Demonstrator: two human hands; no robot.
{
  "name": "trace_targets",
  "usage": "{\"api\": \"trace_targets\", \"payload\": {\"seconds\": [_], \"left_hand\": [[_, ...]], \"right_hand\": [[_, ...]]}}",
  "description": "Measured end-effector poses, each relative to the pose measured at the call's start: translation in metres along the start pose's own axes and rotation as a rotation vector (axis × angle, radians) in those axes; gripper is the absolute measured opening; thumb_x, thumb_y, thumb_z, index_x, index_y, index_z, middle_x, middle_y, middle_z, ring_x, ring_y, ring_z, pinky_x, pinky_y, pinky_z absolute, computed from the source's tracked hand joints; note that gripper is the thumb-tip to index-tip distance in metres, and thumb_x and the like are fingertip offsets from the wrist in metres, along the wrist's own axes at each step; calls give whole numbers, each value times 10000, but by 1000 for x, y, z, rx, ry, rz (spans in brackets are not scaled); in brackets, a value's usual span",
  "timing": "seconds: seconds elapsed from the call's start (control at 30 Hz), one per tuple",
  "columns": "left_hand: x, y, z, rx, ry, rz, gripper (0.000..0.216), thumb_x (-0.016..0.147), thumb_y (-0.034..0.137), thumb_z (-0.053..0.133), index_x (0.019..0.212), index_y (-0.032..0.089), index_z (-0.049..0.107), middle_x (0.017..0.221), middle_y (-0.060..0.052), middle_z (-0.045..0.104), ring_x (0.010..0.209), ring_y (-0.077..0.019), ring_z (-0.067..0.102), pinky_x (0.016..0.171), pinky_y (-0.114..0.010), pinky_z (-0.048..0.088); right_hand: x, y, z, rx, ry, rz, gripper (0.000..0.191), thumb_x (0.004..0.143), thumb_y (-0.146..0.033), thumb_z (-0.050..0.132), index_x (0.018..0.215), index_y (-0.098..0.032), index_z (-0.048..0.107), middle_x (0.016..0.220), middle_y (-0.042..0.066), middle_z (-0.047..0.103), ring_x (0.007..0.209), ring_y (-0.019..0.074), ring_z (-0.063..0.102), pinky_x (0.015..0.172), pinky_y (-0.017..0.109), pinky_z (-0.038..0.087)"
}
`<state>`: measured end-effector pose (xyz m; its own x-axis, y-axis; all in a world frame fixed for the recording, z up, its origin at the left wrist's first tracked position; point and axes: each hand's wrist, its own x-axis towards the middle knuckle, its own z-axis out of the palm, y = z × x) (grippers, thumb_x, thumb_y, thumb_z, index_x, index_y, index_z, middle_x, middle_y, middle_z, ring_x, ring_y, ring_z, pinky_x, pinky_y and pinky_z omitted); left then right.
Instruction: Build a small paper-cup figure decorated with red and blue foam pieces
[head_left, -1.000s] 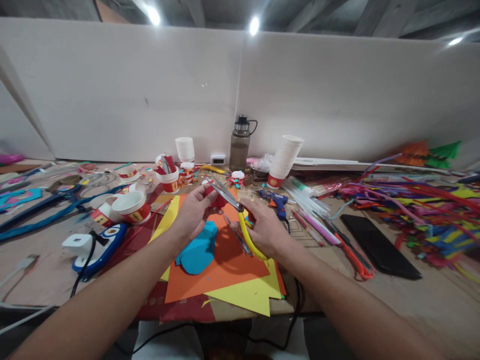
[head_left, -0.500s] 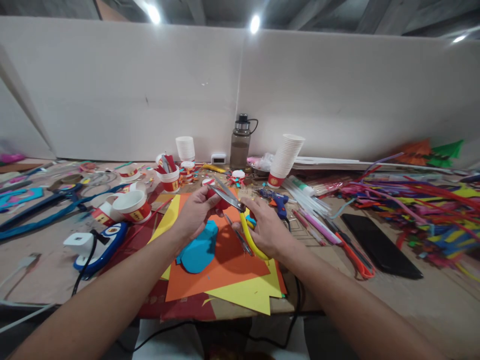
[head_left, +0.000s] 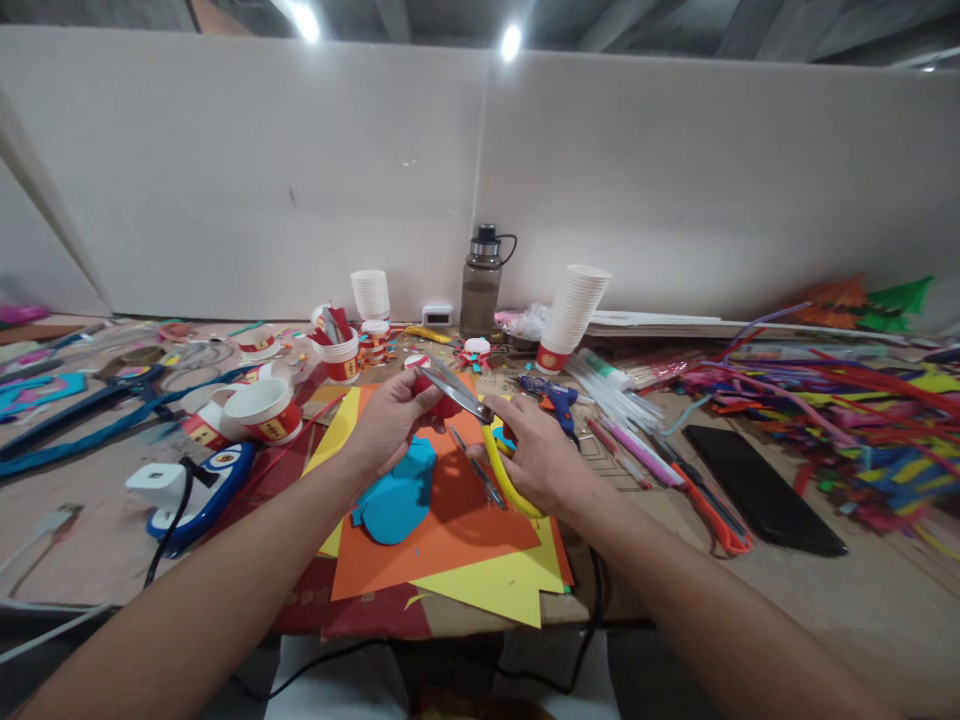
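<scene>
My left hand (head_left: 390, 425) pinches a small red piece (head_left: 439, 400) held above the table. My right hand (head_left: 536, 455) grips yellow-handled scissors (head_left: 480, 425), whose metal blades reach left onto the red piece. Under both hands lie an orange sheet (head_left: 442, 530), a yellow sheet (head_left: 502, 585) and a blue cut-out shape (head_left: 397, 500). A thin tool (head_left: 476, 480) lies on the orange sheet below the scissors.
Paper cups (head_left: 266, 410) and a tall cup stack (head_left: 570, 315) stand at the back, beside a water bottle (head_left: 480, 285). A blue glue gun (head_left: 555, 400), a black phone (head_left: 765, 490), an orange cutter (head_left: 712, 515) and piled coloured strips (head_left: 840, 410) lie right. A white charger (head_left: 161, 485) sits left.
The scissor blades have closed a little on the red piece. Both hands have stayed nearly where they were.
</scene>
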<state>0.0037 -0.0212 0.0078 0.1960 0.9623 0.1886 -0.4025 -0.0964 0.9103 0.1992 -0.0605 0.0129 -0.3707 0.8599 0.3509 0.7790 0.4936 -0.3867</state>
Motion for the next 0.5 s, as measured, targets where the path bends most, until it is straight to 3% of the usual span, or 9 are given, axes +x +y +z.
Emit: {"api": "trace_targets", "payload": {"seconds": [0.2,0.5], "left_hand": [[0,2,-1,9,3,-23,303,677,355,805,833,146,651,690,-34,676,625,-164,655,494,-234,498],[2,-6,-6,137,-61,19,229,748,346,750,820,143,673,739,-54,698,631,-133,622,542,-233,508]], "right_hand": [[-1,-1,-4,-42,-21,19,482,872,-565,537,1175,-192,581,950,105,552,809,236,542,733,361,435],[-2,-2,-6,0,-56,11,510,881,-562,529,1227,-187,536,1051,117,533,925,246,551,813,369,449]]}}
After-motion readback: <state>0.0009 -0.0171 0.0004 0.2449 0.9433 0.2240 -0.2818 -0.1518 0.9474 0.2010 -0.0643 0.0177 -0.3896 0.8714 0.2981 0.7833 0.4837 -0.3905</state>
